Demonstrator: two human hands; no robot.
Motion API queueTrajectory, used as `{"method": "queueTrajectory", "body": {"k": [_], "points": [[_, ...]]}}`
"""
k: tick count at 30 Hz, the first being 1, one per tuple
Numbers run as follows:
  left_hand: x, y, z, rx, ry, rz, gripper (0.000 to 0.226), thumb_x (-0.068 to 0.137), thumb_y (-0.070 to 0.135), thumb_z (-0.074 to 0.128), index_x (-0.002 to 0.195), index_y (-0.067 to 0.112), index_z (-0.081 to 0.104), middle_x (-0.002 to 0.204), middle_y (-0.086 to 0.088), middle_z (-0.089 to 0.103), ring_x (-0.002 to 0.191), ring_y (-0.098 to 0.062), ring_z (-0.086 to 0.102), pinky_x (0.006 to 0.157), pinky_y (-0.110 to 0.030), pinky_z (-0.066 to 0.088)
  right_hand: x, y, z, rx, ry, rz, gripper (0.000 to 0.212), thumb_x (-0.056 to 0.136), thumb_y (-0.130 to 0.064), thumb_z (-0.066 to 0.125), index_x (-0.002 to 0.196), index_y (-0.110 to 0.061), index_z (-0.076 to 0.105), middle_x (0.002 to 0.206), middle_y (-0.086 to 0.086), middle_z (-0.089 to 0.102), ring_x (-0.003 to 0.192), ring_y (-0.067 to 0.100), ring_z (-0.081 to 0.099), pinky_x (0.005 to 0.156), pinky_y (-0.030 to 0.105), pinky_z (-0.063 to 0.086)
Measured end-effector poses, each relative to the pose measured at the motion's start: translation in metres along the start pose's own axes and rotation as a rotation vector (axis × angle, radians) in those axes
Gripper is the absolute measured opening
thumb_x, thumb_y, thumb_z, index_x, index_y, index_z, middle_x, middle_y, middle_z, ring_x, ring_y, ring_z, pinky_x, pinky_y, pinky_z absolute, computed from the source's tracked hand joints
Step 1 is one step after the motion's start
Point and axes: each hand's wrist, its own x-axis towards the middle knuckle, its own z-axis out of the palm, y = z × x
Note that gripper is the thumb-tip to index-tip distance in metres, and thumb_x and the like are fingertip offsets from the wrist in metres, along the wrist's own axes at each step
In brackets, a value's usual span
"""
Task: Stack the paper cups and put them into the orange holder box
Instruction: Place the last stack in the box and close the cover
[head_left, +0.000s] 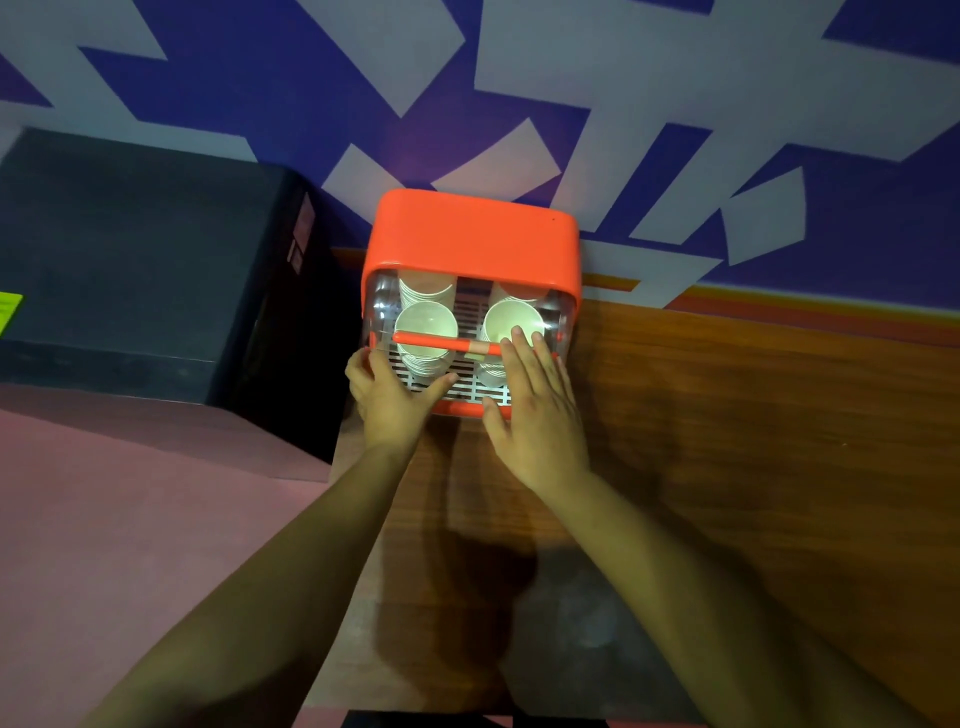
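Wall (675, 78): painted in blue and grey angular patches, an orange stripe along its foot; fills the upper part of the view.

Counter (727, 441): brown wood grain, running from the wall toward the viewer; a dark shadow lies on its near end.

Black box (130, 260): large, dark, standing left of the counter on a pinkish floor (104, 519); small labels on its right face, not readable.

Orange holder box (470, 239): stands on the counter against the wall, near the counter's left edge. Solid orange top and base, clear curved front cover (558, 312) closed or nearly so, orange handle bar (436, 340) across the front, white slatted floor inside.

Paper cups: four white stacks inside the holder box, two front, two rear. Front left stack (426, 332) and front right stack (506, 322) show open mouths toward the camera; rear left stack (426, 288) and rear right stack (517, 291) partly hidden under the orange top.

Right hand (535, 410): flat, fingers spread wide, resting on the clear cover and handle bar at the box's front right; grips nothing.

Left hand (387, 395): loosely open against the box's front left corner, thumb across the lower front edge; no cup in it.
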Motion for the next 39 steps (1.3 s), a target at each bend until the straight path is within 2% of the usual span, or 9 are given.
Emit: {"method": "queueTrajectory", "body": {"k": [3,6,11,17,21,28,31,36,39], "points": [[0.004,-0.001,0.007,-0.03,0.022,-0.008,0.091,0.07,0.057,0.084,0.145,0.028,0.043,0.153,-0.013,0.022,0.144,-0.036,0.022,0.115,-0.05,0.036,0.0,0.0,0.0,0.001,0.004,-0.009,0.069,0.095,-0.037,0.048,0.156,-0.018,0.021,0.165,-0.001,0.014,0.153,0.016,0.002,0.124,0.042,0.008],[0.01,0.001,0.008,-0.035,0.027,-0.034,0.079,0.073,0.053,0.083,0.139,0.024,0.052,0.153,-0.013,0.023,0.142,-0.035,0.023,0.112,-0.05,0.038,0.001,0.001,-0.002,-0.003,0.034,-0.012,0.063,0.097,-0.032,0.049,0.154,-0.018,0.027,0.164,0.0,0.02,0.152,0.017,0.009,0.124,0.042,0.012],[0.012,-0.001,0.006,-0.026,0.034,-0.015,0.075,0.076,0.048,0.084,0.139,0.023,0.051,0.153,-0.013,0.024,0.143,-0.034,0.023,0.107,-0.042,0.037,0.008,-0.005,-0.003,-0.016,0.129,0.012,0.053,0.095,-0.017,0.061,0.146,-0.015,0.045,0.154,0.004,0.042,0.145,0.022,0.033,0.118,0.042,0.031],[0.011,-0.002,0.006,-0.014,0.039,-0.016,0.075,0.075,0.051,0.084,0.138,0.025,0.053,0.154,-0.012,0.023,0.144,-0.034,0.022,0.109,-0.044,0.037,0.018,-0.005,0.002,0.0,0.214,0.019,0.048,0.078,0.0,0.073,0.123,-0.013,0.061,0.124,0.007,0.056,0.117,0.026,0.052,0.091,0.037,0.054],[0.014,0.0,0.008,0.021,0.026,-0.014,0.075,0.074,0.053,0.083,0.137,0.025,0.055,0.154,-0.013,0.025,0.143,-0.036,0.022,0.109,-0.047,0.038,0.036,-0.001,0.003,-0.059,0.276,-0.045,0.026,0.079,-0.003,0.069,0.103,-0.012,0.064,0.099,0.007,0.057,0.095,0.027,0.052,0.081,0.039,0.05],[0.015,0.002,0.009,-0.011,0.067,-0.058,0.067,0.076,0.034,0.086,0.134,0.017,0.056,0.149,-0.015,0.032,0.136,-0.038,0.03,0.111,-0.047,0.039,0.016,0.009,0.019,-0.142,0.211,-0.08,0.024,0.08,-0.006,0.07,0.1,-0.016,0.062,0.101,0.005,0.059,0.096,0.028,0.054,0.08,0.042,0.049],[0.015,-0.01,0.004,-0.04,0.006,-0.035,0.078,0.076,0.034,0.086,0.142,0.016,0.048,0.149,-0.013,0.034,0.138,-0.033,0.032,0.116,-0.047,0.035,0.02,0.009,0.017,-0.128,0.241,-0.069,0.019,0.084,-0.009,0.065,0.1,-0.017,0.062,0.099,0.005,0.058,0.093,0.029,0.052,0.076,0.043,0.046],[-0.005,-0.038,-0.022,-0.275,-0.06,0.01,0.062,0.094,0.014,0.068,0.148,0.016,0.04,0.155,-0.007,0.034,0.143,-0.016,0.037,0.12,-0.04,0.034,0.013,0.017,0.015,-0.087,0.249,-0.071,0.017,0.088,-0.025,0.065,0.104,-0.018,0.065,0.102,0.007,0.056,0.096,0.027,0.052,0.083,0.042,0.048],[-0.012,-0.022,-0.045,-0.537,-0.025,-0.118,0.049,0.104,0.033,0.05,0.151,0.028,0.039,0.152,0.003,0.048,0.138,-0.01,0.047,0.109,-0.027,0.044,0.007,0.019,0.018,-0.033,0.284,-0.015,0.027,0.09,-0.039,0.06,0.106,-0.019,0.065,0.108,0.008,0.052,0.101,0.026,0.049,0.087,0.041,0.047]]}}
